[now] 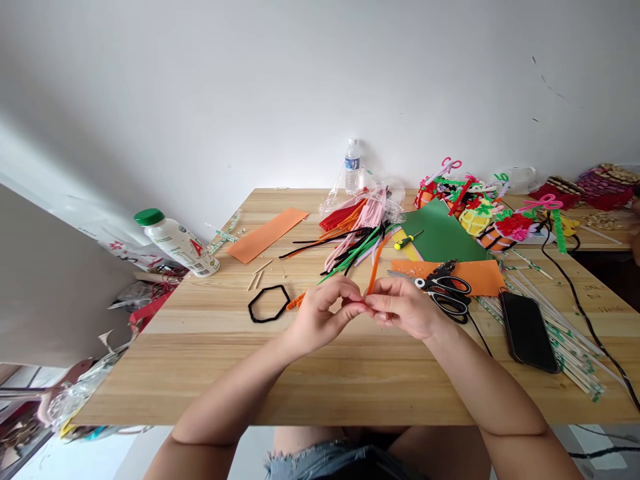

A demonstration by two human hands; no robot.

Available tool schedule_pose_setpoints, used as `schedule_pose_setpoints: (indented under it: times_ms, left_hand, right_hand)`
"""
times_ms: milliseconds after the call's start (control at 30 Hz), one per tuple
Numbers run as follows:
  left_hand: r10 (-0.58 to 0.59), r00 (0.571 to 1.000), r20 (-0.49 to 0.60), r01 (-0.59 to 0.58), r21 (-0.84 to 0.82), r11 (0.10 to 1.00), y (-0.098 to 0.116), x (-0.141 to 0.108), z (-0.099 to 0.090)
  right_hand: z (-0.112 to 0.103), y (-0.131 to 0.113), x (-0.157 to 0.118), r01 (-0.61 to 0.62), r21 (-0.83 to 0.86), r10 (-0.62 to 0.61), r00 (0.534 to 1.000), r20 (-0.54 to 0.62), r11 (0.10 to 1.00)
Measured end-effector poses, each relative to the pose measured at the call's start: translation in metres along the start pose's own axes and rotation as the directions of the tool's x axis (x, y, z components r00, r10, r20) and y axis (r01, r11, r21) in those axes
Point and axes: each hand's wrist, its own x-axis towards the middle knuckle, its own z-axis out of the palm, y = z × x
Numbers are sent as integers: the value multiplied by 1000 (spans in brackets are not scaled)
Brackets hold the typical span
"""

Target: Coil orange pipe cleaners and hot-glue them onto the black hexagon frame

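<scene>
An orange pipe cleaner (375, 268) stands up from between my fingertips, its lower end hidden by them. My left hand (331, 308) and my right hand (404, 307) meet over the middle of the table, both pinching at that end. Left of my hands lies a black pipe cleaner bent into a six-sided ring (251, 313). A coiled orange pipe cleaner (296, 301) sits beside the ring, partly behind my left hand. Black-handled scissors (450, 285) rest just behind my right hand on an orange paper strip (483, 275).
Loose pipe cleaners (357, 223) spread across the back middle. A green sheet (443, 233) lies under a yellow screwdriver (407, 241). A phone (529, 331) lies right, beside wrapped sticks (575, 360) and a black cable (583, 303). A white bottle (177, 243) stands at the left edge.
</scene>
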Motion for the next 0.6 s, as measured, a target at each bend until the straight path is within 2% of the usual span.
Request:
schedule_pose_setpoints:
  times_ms: [67, 167, 267, 333, 400, 467, 533, 600]
  left_hand:
    - [-200, 979, -32, 193, -163, 968, 0, -1, 2]
    - [-417, 909, 17, 401, -315, 860, 2, -2, 4]
    - [-500, 862, 84, 496, -343, 798, 6, -3, 3]
    - [-517, 853, 74, 514, -296, 805, 8, -3, 3]
    - [-486, 873, 37, 483, -200, 852, 9, -3, 2]
    - [-402, 915, 6, 401, -87, 912, 9, -3, 3]
    - [-249, 968, -4, 249, 51, 967, 7, -3, 4]
    - [-22, 1000, 0, 21, 213, 977, 5, -4, 6]
  right_hand:
    - [1, 0, -2, 126, -138, -133, 990, -43, 982]
    - [4, -1, -4, 251, -334, -291, 954, -74, 909]
    - [7, 1, -5, 325, -460, -389, 920, -49, 826]
    - [8, 2, -5, 344, -514, -418, 908, -31, 786]
    - [8, 3, -4, 329, -553, -417, 908, -36, 765]
    - [6, 1, -4, 286, -567, -381, 923, -53, 773]
    - [3, -3, -4, 225, -549, -312, 948, -69, 805]
    - [1, -7, -5, 152, -504, -223, 971, -82, 850]
